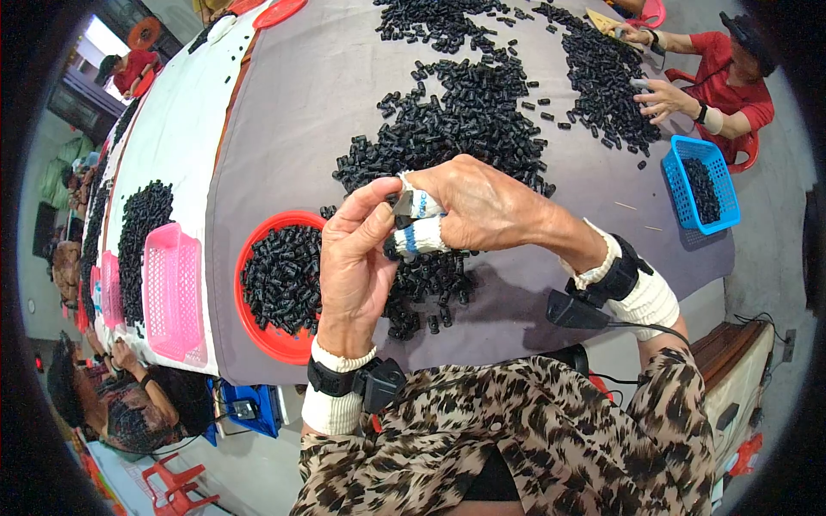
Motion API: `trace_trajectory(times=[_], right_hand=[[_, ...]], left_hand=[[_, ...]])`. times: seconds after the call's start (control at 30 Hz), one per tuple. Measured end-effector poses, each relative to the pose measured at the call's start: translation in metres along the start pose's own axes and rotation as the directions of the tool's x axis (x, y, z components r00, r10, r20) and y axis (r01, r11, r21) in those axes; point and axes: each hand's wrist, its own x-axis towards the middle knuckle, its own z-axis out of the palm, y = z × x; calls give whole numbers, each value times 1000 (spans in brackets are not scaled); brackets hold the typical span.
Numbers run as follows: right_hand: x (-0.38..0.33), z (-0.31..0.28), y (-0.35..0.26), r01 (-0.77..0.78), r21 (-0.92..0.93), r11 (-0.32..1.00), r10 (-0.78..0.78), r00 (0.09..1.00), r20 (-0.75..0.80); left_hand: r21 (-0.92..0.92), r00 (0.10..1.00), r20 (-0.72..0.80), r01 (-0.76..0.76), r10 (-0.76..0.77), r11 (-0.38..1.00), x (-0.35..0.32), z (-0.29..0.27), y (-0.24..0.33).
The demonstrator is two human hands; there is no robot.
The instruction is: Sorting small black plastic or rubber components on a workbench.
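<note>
Altogether two hands of one person meet over the near middle of the grey worktop (292, 146), close together. The left hand (355, 258) has its thumb and fingertips pressed together, pinching one small dark piece (402, 205), which sits between the two hands. The right hand (486, 206) curls in from the right, at least two of its fingers wrapped in white tape (422, 236) with blue marks; whether it grips the piece too, I cannot tell. Each wrist wears one white cuff and one black strap, two of each in all.

On this worktop the short black pieces are too many to count. They lie in one large middle heap (456, 120), one far heap (434, 24) and one right heap (602, 82), with loose ones between. One round red tray (247, 322), just left of the left hand, is full of them; one blue basket (727, 215), at the right edge, holds some more. Two thin sticks (625, 205) lie left of that basket.

Far right, one co-worker (731, 95) in red has two hands at the right heap. At left, two pink baskets (176, 292) stand on a white worktop (185, 112), beside one more black heap (144, 236).
</note>
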Motion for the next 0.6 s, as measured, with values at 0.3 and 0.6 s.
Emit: trace_trajectory(times=[0.3,0.6], right_hand=[[-1,-3,-8,-24,34,999,25,999,-27],[-3,1,4,-8,-6,1000,9,1000,17]], left_hand=[[18,1000,5,-12,11,1000,-2,2,1],[81,1000,-29,-5,7,997,-3,6,2]])
